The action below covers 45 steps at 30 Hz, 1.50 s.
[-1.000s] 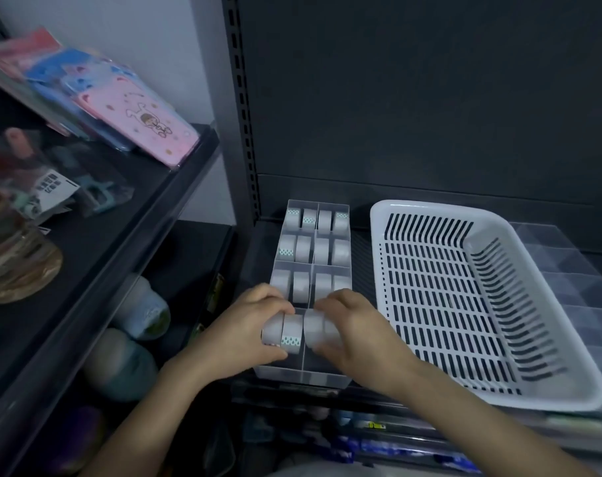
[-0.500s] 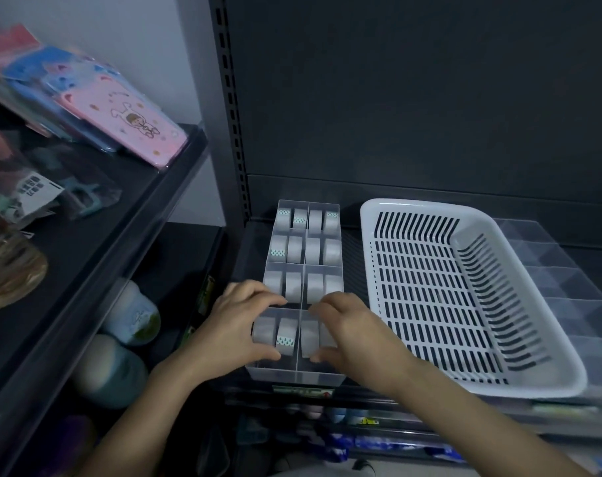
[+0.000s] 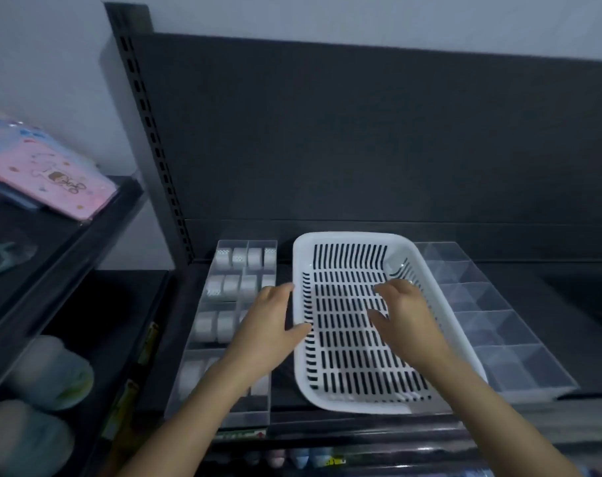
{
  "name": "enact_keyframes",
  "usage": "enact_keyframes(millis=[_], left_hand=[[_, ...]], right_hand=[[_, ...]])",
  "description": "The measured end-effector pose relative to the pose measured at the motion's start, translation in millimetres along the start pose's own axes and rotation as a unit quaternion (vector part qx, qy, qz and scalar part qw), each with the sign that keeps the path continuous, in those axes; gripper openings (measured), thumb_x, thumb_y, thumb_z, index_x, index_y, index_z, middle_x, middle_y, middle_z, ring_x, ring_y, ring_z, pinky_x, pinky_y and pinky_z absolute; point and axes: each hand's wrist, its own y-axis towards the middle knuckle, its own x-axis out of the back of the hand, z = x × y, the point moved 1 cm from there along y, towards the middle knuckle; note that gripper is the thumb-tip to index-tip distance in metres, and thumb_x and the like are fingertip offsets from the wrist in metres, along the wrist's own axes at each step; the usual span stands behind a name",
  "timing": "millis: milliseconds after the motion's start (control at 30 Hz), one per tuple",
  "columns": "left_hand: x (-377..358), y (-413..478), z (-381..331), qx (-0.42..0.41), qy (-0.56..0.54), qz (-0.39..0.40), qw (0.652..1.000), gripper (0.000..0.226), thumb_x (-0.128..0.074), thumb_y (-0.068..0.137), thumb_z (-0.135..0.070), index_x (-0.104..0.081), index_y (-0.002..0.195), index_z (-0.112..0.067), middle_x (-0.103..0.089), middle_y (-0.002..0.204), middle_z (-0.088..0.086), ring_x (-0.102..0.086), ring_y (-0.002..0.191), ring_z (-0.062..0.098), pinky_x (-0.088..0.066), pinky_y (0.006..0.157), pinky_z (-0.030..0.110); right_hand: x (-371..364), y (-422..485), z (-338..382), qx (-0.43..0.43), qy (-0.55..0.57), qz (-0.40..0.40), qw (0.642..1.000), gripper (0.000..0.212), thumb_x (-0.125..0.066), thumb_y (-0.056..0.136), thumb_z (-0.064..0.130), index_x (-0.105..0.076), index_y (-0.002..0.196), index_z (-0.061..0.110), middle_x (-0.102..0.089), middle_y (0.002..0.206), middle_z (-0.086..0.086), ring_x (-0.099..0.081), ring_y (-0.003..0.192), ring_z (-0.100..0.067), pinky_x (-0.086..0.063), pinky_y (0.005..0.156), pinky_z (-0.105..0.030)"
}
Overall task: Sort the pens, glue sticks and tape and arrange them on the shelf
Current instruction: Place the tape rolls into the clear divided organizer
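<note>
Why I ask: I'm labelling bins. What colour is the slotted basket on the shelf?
White, with dark slots across its floor and walls; the basket shows best in the head view.

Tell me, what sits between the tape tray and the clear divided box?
A white slotted basket fills that stretch, as the head view shows.

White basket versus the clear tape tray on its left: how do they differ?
The white basket is opaque with slotted walls and floor; the clear tape tray is transparent. The basket is one open well; the tray is split by dividers into compartments. The tray holds tape rolls; the basket holds nothing visible, with the right hand over it. Both are rectangular, open-topped and on the dark shelf.
</note>
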Motion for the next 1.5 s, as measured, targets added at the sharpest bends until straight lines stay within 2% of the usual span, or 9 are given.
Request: enact_keyframes(millis=[100, 267, 433, 633, 767, 900, 1100, 1267, 1500], left_hand=[[-19.5, 14.3, -20.0, 0.027, -0.022, -0.016, 0.999, 0.062, -0.063, 0.089, -0.025, -0.033, 0.144, -0.019, -0.043, 0.132, -0.005, -0.042, 0.122, 0.009, -0.034, 0.095, 0.019], [-50.7, 29.5, -25.4, 0.081, -0.025, -0.066, 0.994, 0.062, -0.066, 0.086, -0.011, -0.035, 0.139, -0.014, -0.05, 0.129, 0.006, -0.051, 0.114, 0.016, -0.048, 0.096, 0.031], [-62.8, 31.6, -23.6, 0.127, 0.022, -0.09, 0.988, 0.035, -0.048, 0.093, -0.002, -0.044, 0.125, -0.015, -0.064, 0.112, 0.002, -0.06, 0.088, 0.013, -0.048, 0.071, 0.025], [-47.9, 22.1, -46.7, 0.133, 0.072, -0.114, 0.982, 0.034, -0.041, 0.094, -0.003, -0.046, 0.125, -0.015, -0.066, 0.092, -0.001, -0.061, 0.073, 0.013, -0.044, 0.052, 0.021], [-21.9, 16.8, -72.5, 0.082, 0.032, -0.155, 0.984, 0.031, -0.043, 0.094, -0.007, -0.047, 0.122, -0.02, -0.067, 0.089, -0.002, -0.064, 0.075, 0.014, -0.056, 0.063, 0.037], [0.4, 13.1, -103.8, 0.037, 0.013, -0.176, 0.984, 0.04, -0.042, 0.091, -0.001, -0.046, 0.123, -0.026, -0.065, 0.093, -0.008, -0.06, 0.076, 0.005, -0.046, 0.059, 0.023], [-1.5, 21.2, -136.7, -0.007, -0.03, -0.164, 0.986, 0.059, -0.049, 0.089, -0.012, -0.036, 0.143, -0.033, -0.067, 0.107, -0.004, -0.064, 0.087, 0.017, -0.055, 0.075, 0.036], [-54.7, 28.8, -181.6, -0.074, -0.088, -0.085, 0.99, 0.057, -0.052, 0.09, -0.012, -0.039, 0.142, -0.031, -0.066, 0.114, -0.004, -0.064, 0.094, 0.017, -0.055, 0.082, 0.038], [-132.0, 20.0, -268.0, -0.169, -0.118, 0.011, 0.978, 0.05, -0.049, 0.09, -0.008, -0.045, 0.136, -0.028, -0.066, 0.109, -0.005, -0.063, 0.092, 0.015, -0.054, 0.08, 0.036]], right_hand=[[11.4, -1.4, -43.1, -0.074, -0.023, 0.003, 0.997, 0.038, -0.063, 0.084, 0.012, -0.057, 0.12, 0.007, -0.056, 0.117, -0.014, -0.051, 0.108, -0.036, -0.046, 0.092, -0.042], [13.5, -9.4, -84.2, -0.111, 0.001, 0.006, 0.994, 0.032, -0.053, 0.086, 0.0, -0.052, 0.117, 0.006, -0.053, 0.115, -0.014, -0.051, 0.097, -0.029, -0.048, 0.084, -0.034], [7.8, -9.7, -97.1, -0.098, 0.059, 0.007, 0.993, 0.048, -0.042, 0.086, -0.01, -0.044, 0.131, 0.004, -0.053, 0.117, -0.015, -0.052, 0.103, -0.029, -0.051, 0.089, -0.035], [17.4, -13.9, -98.4, -0.098, 0.119, 0.008, 0.988, 0.049, -0.039, 0.084, -0.012, -0.044, 0.13, 0.005, -0.049, 0.12, -0.014, -0.051, 0.094, -0.021, -0.052, 0.085, -0.028], [46.9, -15.0, -95.0, -0.075, 0.18, -0.043, 0.98, 0.052, -0.039, 0.088, -0.01, -0.041, 0.136, 0.01, -0.046, 0.126, -0.009, -0.048, 0.096, -0.014, -0.041, 0.083, -0.016], [80.5, -23.8, -96.5, -0.077, 0.226, -0.102, 0.966, 0.045, -0.044, 0.089, -0.004, -0.047, 0.129, 0.018, -0.049, 0.112, 0.001, -0.048, 0.082, 0.002, -0.037, 0.063, -0.003], [126.6, -55.4, -116.7, -0.1, 0.229, -0.179, 0.952, 0.038, -0.052, 0.088, 0.004, -0.055, 0.119, 0.026, -0.056, 0.104, 0.008, -0.053, 0.093, -0.009, -0.037, 0.066, -0.012], [157.4, -112.3, -161.8, -0.173, 0.176, -0.228, 0.942, 0.039, -0.05, 0.091, 0.006, -0.053, 0.124, 0.025, -0.052, 0.105, 0.009, -0.049, 0.09, -0.008, -0.035, 0.066, -0.012], [198.3, -205.3, -223.4, -0.277, 0.125, -0.293, 0.907, 0.037, -0.053, 0.087, 0.005, -0.058, 0.117, 0.026, -0.061, 0.101, 0.009, -0.059, 0.092, -0.017, -0.047, 0.071, -0.03]])
